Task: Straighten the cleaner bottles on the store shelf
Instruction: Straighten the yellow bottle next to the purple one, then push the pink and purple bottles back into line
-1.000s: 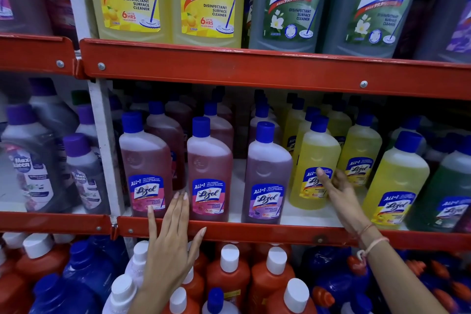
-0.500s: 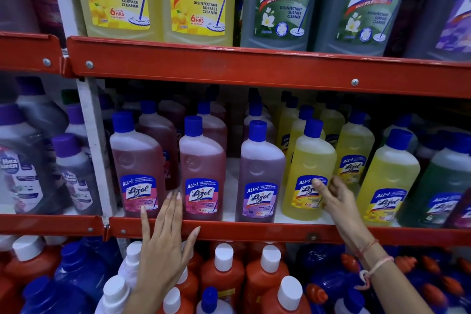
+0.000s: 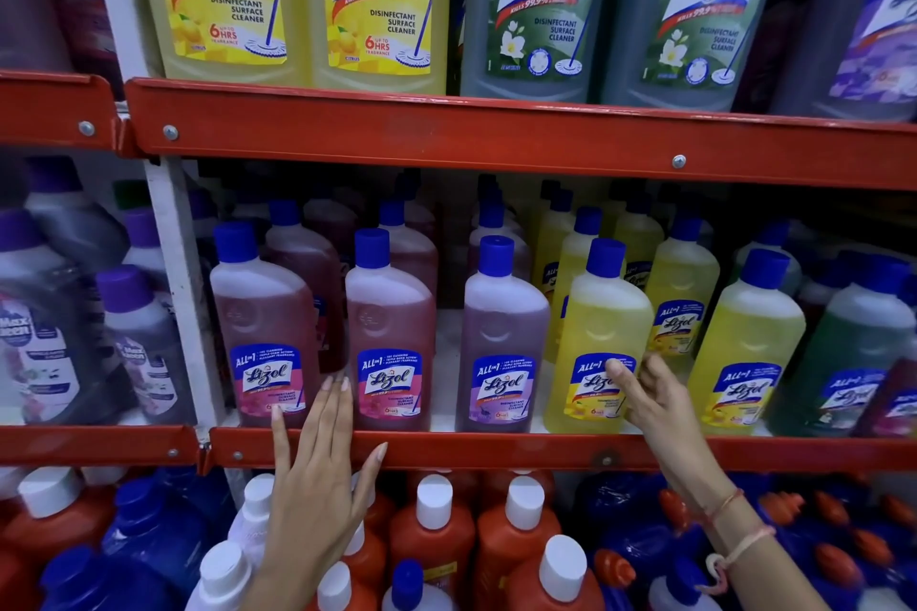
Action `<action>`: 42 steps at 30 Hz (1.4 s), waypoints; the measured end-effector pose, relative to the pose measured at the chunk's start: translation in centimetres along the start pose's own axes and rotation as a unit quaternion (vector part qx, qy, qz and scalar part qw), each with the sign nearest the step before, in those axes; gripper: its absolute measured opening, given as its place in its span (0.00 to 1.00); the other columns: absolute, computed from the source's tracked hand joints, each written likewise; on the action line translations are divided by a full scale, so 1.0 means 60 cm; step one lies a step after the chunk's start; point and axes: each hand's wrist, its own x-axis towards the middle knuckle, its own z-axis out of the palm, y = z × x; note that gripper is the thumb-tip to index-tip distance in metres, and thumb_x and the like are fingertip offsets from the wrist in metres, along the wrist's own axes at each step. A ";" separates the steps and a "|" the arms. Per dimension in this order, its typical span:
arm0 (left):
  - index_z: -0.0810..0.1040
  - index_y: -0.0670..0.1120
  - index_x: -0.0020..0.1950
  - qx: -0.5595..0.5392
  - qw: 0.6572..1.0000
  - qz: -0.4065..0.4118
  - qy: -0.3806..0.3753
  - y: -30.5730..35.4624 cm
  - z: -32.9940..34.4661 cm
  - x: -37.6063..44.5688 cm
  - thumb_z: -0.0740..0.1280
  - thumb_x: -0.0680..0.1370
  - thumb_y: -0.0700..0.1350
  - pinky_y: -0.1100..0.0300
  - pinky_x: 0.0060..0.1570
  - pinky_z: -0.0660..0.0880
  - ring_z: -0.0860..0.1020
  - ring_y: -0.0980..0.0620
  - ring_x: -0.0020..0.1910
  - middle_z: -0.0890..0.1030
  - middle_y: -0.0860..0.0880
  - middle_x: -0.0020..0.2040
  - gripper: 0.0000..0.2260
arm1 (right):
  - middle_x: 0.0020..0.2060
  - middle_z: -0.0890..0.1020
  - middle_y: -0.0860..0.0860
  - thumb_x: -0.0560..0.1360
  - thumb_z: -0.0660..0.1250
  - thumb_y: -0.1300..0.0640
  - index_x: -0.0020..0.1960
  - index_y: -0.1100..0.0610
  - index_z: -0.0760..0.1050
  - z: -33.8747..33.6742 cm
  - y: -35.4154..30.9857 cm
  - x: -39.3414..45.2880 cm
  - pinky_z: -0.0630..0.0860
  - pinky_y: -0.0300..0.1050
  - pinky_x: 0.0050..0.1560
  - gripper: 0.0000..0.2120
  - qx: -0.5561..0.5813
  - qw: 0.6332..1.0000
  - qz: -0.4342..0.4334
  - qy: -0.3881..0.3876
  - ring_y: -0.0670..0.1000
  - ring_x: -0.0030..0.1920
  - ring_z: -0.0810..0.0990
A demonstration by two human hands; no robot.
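Note:
The middle shelf holds Lizol cleaner bottles with blue caps. At its front stand two pink bottles [image 3: 268,332] [image 3: 392,342], a purple bottle [image 3: 501,342], then yellow bottles [image 3: 603,342] [image 3: 744,352]. My right hand [image 3: 650,402] rests against the lower right side of the front yellow bottle, thumb on its label, fingers behind it. My left hand [image 3: 317,471] lies flat and open over the red shelf lip [image 3: 496,452], fingertips reaching the gap between the two pink bottles.
Large yellow and green Lizol bottles [image 3: 382,0] fill the top shelf behind a red rail [image 3: 446,129]. Orange and blue bottles with white caps [image 3: 436,526] crowd the bottom shelf. Grey bottles with purple caps [image 3: 144,342] stand left of the white upright [image 3: 183,293].
My right hand has brought the front yellow bottle forward and left, closer to the purple one. My left hand stays on the shelf lip. The view moved nearer.

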 end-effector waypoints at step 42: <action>0.70 0.71 0.63 -0.549 0.796 -0.225 -0.120 0.056 -0.121 0.042 0.45 0.61 0.83 0.44 0.75 0.62 0.72 0.51 0.70 0.76 0.51 0.69 0.37 | 0.71 0.64 0.33 0.64 0.57 0.26 0.77 0.42 0.56 0.263 -0.070 -0.131 0.59 0.37 0.71 0.45 0.049 0.983 0.081 -0.155 0.31 0.66 0.64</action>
